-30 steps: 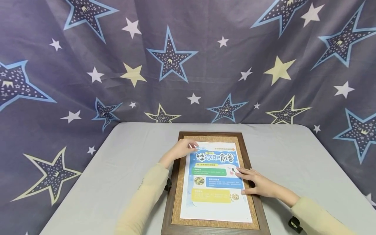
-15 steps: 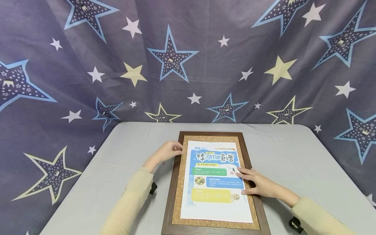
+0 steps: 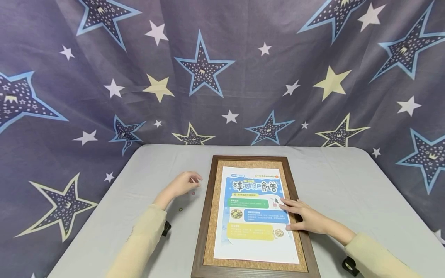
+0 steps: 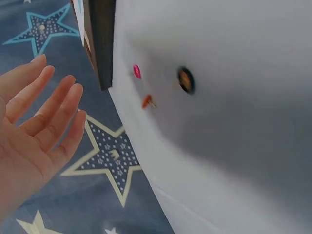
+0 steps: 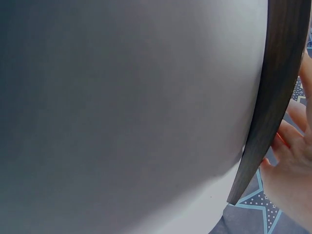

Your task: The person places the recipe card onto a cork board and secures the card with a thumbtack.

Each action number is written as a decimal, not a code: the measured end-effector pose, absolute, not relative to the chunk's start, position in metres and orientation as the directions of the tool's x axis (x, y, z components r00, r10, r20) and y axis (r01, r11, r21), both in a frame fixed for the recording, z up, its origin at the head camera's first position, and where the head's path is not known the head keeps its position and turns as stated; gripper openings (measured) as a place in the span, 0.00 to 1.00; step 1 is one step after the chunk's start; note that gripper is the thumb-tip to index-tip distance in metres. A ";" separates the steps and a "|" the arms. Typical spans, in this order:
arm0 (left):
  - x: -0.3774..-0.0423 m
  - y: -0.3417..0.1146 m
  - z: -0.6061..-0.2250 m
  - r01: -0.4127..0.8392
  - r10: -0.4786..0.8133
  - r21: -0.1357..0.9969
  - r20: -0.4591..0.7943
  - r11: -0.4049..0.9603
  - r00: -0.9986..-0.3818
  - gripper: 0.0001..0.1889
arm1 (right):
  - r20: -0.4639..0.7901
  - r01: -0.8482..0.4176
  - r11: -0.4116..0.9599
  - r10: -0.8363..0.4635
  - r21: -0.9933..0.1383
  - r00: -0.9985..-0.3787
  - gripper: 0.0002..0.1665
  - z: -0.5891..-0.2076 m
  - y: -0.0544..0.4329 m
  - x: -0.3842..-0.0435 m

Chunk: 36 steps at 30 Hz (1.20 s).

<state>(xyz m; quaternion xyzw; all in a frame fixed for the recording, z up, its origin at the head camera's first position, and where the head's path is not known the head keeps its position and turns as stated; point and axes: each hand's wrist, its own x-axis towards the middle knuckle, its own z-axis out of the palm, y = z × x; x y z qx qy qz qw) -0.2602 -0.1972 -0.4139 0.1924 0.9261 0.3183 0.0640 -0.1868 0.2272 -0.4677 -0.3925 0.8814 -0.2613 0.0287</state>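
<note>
A printed poster [image 3: 257,249] with Chinese lettering lies on a wood-framed cork board [image 3: 213,231]. My right hand [image 3: 306,218] rests on the poster's right edge, fingers and thumb spread over the frame. In the right wrist view, that hand's fingertips are partly hidden behind the frame edge [image 5: 273,87]. My left hand [image 3: 181,183], holding nothing, hovers left of the board with fingers loosely bent. Near it on the table are a pink tack [image 4: 137,71], an orange thumbtack [image 4: 146,101] with its metal point showing, and a dark round piece with a tan centre [image 4: 185,80].
The board lies on a table with a light grey cloth [image 3: 153,162]. Behind the table hangs a dark curtain [image 3: 243,116] printed with stars. A black wrist strap [image 3: 166,228] sits under the left sleeve, another strap [image 3: 349,266] under the right.
My left hand has left the poster's upper left corner and moved left, past the frame, over the table. The small pieces there have come into view. The right hand stays put.
</note>
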 end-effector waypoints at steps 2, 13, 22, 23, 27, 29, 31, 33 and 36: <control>-0.258 -0.202 -0.414 0.302 0.388 0.619 -0.006 0.725 -0.922 0.12 | 0.157 -0.678 0.554 -0.707 -0.484 -0.689 0.39 -0.468 0.227 -0.187; -0.246 -0.227 -0.419 0.379 0.433 0.541 0.030 0.751 -0.901 0.09 | 0.156 -0.678 0.552 -0.708 -0.485 -0.688 0.39 -0.469 0.228 -0.188; -0.232 -0.239 -0.421 0.419 0.477 0.515 0.023 0.747 -0.879 0.08 | 0.151 -0.676 0.554 -0.708 -0.486 -0.690 0.39 -0.470 0.228 -0.188; -0.231 -0.240 -0.422 0.416 0.477 0.519 0.018 0.747 -0.879 0.08 | 0.151 -0.676 0.555 -0.708 -0.485 -0.690 0.39 -0.470 0.228 -0.188; -0.226 -0.246 -0.427 0.440 0.510 0.553 0.031 0.708 -0.860 0.09 | 0.150 -0.675 0.557 -0.707 -0.484 -0.691 0.39 -0.469 0.227 -0.188; -0.228 -0.254 -0.436 0.488 0.551 0.569 0.072 0.662 -0.832 0.08 | 0.149 -0.673 0.557 -0.706 -0.486 -0.692 0.39 -0.468 0.227 -0.187; -0.226 -0.257 -0.438 0.501 0.566 0.578 0.080 0.644 -0.820 0.08 | 0.147 -0.672 0.558 -0.706 -0.487 -0.693 0.39 -0.468 0.227 -0.187; -0.222 -0.258 -0.438 0.493 0.566 0.581 0.066 0.648 -0.822 0.09 | 0.145 -0.670 0.559 -0.705 -0.489 -0.694 0.39 -0.468 0.227 -0.187; -0.213 -0.253 -0.430 0.429 0.527 0.579 -0.001 0.693 -0.850 0.09 | 0.140 -0.665 0.558 -0.705 -0.496 -0.696 0.39 -0.469 0.228 -0.188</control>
